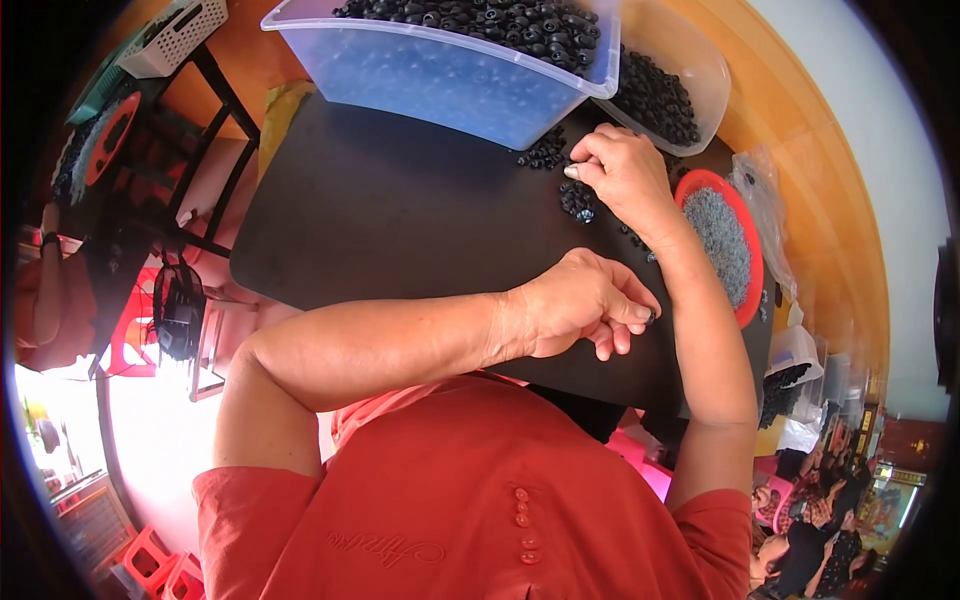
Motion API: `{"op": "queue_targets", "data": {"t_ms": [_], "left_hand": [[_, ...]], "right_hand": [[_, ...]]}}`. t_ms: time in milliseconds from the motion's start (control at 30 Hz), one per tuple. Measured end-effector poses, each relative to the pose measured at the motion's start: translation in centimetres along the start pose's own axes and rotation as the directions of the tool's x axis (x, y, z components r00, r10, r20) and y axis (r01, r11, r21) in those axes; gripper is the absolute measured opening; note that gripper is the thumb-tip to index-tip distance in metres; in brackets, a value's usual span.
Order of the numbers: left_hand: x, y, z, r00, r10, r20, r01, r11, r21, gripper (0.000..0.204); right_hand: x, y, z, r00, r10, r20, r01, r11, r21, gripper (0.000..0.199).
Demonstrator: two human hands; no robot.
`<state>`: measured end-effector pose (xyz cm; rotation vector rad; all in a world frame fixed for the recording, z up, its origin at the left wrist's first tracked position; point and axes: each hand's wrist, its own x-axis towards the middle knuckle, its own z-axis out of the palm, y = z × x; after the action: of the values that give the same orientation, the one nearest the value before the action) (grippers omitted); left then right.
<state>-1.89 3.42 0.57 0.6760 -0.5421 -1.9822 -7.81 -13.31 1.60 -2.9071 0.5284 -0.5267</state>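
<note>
Two hands: at work over a black desk, seen from above, forearms crossing near the right edge.
Left hand: curled shut, fingertips pinched on a small dark piece, too small to tell more.
Right hand: reaching forward, fingers bent together and pressed down among loose black rings on the desk; whether one is gripped, cannot tell.
Rings: small scatter beside the right hand, a second clump just under the blue bin.
Blue bin: at the far edge of the desk, heaped to the rim with black rings.
Clear tub: just right of the bin, also holding many black rings.
Red bowl: at the right of the desk, beside the right forearm, filled with fine grey parts.
Progress: judged well short of finished, with bin and tub both full and only a handful of rings out on the desk; no finished pile plainly visible.
Done so far: hard to tell, since no sorted or joined pieces show apart from what the left hand pinches.
Left to do: by the look of the stock, nearly all of it.
Surroundings: white basket at upper left, red stools on the floor at lower left, other people at the lower right rim.
</note>
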Motion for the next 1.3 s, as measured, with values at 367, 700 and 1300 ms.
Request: {"op": "queue_targets", "data": {"t_ms": [367, 700, 1300], "left_hand": [[0.3, 0.3, -0.1, 0.999, 0.016, -0.035, -0.015, 0.999, 0.030, 0.018], [-0.2, 1.6, -1.5, 0.871, 0.335, -0.360, -0.375, 0.926, -0.048, 0.018], [-0.2, 4.0, -1.9, 0.869, 0.396, -0.296, -0.464, 0.861, -0.209, 0.015]], "right_hand": [[-0.2, 0.0, 1.0, 1.000, -0.021, -0.014, 0.018, 0.981, -0.191, 0.015], [-6.0, -4.3, -6.5, 0.919, 0.388, -0.073, -0.264, 0.741, 0.617, 0.008], [-7.1, -11.1, -4.3, 0.994, 0.080, -0.070, -0.028, 0.834, 0.551, 0.017]]}}
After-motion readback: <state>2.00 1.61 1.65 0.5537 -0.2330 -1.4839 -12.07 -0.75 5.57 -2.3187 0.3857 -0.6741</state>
